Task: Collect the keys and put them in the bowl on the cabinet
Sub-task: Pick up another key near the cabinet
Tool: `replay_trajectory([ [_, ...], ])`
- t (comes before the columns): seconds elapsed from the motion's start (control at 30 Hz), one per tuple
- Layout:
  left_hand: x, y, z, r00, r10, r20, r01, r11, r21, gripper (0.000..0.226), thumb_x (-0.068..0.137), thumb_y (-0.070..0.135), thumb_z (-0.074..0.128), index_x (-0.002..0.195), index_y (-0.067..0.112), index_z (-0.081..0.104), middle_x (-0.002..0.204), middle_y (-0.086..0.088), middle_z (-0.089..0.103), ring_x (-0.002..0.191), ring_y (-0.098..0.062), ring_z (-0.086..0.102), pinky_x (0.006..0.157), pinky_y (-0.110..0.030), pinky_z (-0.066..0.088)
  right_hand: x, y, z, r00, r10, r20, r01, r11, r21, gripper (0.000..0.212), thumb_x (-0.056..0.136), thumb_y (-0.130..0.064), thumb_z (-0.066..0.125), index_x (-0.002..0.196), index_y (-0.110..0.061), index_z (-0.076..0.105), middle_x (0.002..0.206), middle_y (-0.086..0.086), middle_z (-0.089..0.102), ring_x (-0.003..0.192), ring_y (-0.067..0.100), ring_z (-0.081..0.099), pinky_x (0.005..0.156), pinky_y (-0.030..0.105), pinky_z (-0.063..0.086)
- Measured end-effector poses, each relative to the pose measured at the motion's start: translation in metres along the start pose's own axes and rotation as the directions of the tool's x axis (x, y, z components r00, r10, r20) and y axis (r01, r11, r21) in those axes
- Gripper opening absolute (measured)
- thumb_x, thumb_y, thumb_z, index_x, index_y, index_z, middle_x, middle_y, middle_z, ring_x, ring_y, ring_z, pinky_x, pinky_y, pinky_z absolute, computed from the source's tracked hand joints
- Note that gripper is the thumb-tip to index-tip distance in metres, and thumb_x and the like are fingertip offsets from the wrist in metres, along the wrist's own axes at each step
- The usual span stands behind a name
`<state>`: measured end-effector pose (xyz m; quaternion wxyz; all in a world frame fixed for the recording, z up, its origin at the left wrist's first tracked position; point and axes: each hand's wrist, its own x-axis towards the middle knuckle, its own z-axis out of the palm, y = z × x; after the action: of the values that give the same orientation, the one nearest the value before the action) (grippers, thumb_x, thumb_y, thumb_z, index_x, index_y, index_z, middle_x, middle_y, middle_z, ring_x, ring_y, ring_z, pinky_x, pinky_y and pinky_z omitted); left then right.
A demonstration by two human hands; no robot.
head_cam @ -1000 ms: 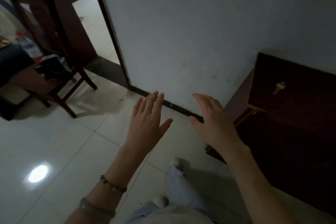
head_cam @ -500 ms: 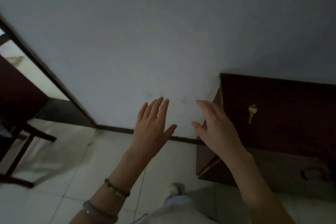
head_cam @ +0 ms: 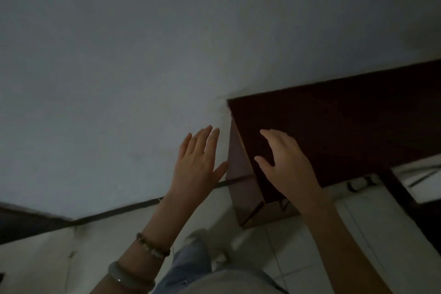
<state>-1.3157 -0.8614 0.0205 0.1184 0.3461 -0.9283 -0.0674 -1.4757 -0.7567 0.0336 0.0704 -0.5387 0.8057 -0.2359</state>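
A dark wooden cabinet [head_cam: 346, 122] stands against the pale wall at the right. My right hand [head_cam: 286, 164] hovers over its left front corner, fingers apart, holding nothing. My left hand [head_cam: 198, 162] is raised in front of the wall, just left of the cabinet's side, fingers straight and empty. Two bracelets sit on that wrist. I see no key and no bowl on the visible part of the cabinet top; my right hand covers some of it.
A pale wall [head_cam: 143, 55] fills the upper view, with a dark skirting strip [head_cam: 114, 212] along the tiled floor [head_cam: 35, 265]. My trouser leg and shoe [head_cam: 198, 243] show below. A dark frame with pale panels [head_cam: 405, 188] sits at the right edge.
The view has swung right and closer to the cabinet. The chair and doorway have left the view. The key seen on the cabinet top earlier no longer shows. Both hands stay open.
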Motion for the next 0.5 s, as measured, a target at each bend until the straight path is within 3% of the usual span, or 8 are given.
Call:
replay_trajectory([
  [0.1, 0.019, 0.002, 0.005, 0.997, 0.075, 0.036, -0.075, 0.997, -0.018, 0.07, 0.084, 0.039, 0.062, 0.138, 0.003, 0.033, 0.142, -0.018, 0.041, 0.132, -0.031, 0.037, 0.113, -0.046, 0.021, 0.0, 0.008, -0.001, 0.995, 0.101, -0.008, -0.101, 0.995, -0.016, 0.056, 0.086, -0.026, 0.06, 0.135, -0.015, 0.035, 0.141, 0.009, 0.041, 0.131, 0.024, 0.033, 0.105, 0.039, 0.035],
  [0.4, 0.077, -0.01, 0.009, 0.949, 0.303, 0.085, -0.297, 0.952, -0.08, 0.069, 0.087, 0.039, 0.057, 0.14, 0.005, 0.028, 0.147, -0.016, 0.034, 0.135, -0.028, 0.032, 0.114, -0.041, 0.014, 0.022, 0.03, 0.014, 0.938, 0.306, -0.161, -0.317, 0.948, -0.041, 0.049, 0.082, -0.023, 0.064, 0.126, -0.013, 0.045, 0.128, 0.008, 0.051, 0.118, 0.022, 0.045, 0.084, 0.025, 0.034],
  [0.5, 0.093, -0.014, 0.011, 0.924, 0.367, 0.109, -0.358, 0.929, -0.093, 0.07, 0.089, 0.041, 0.051, 0.143, 0.007, 0.022, 0.151, -0.014, 0.026, 0.138, -0.025, 0.024, 0.116, -0.041, 0.011, 0.032, 0.04, 0.023, 0.91, 0.375, -0.176, -0.386, 0.922, -0.028, 0.045, 0.083, -0.023, 0.063, 0.124, -0.011, 0.046, 0.126, 0.009, 0.051, 0.116, 0.023, 0.045, 0.084, 0.026, 0.035],
])
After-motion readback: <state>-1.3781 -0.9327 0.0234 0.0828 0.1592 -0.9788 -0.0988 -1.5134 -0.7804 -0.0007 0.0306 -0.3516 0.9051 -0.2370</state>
